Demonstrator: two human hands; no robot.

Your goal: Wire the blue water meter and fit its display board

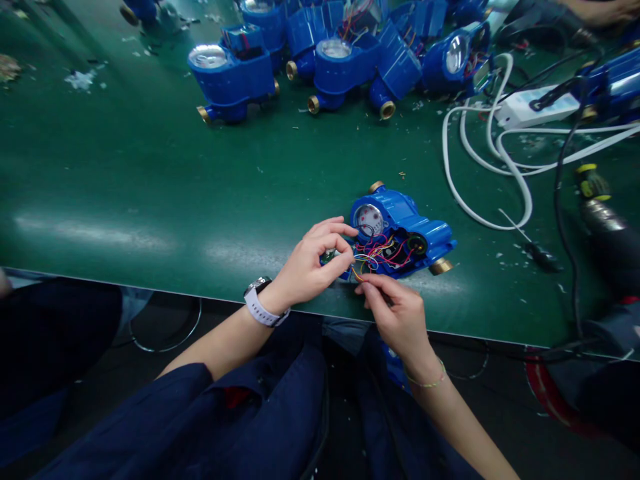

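Note:
A blue water meter [400, 230] lies opened on the green table [150, 193], near its front edge, with a round dial and a tangle of coloured wires [380, 252] exposed. My left hand [313, 263], with a white watch at the wrist, pinches a small part at the left end of the wires. Just below the meter, my right hand [397, 313] is closed in a pinch on wires at the housing's lower edge. What the fingertips grip is too small to name.
Several more blue meters [320, 57] stand along the far side. A white power strip [537, 108] with white and black cables lies at the right, beside a screwdriver [533, 243] and a dark tool [607, 227]. Another person's arm shows at the top right.

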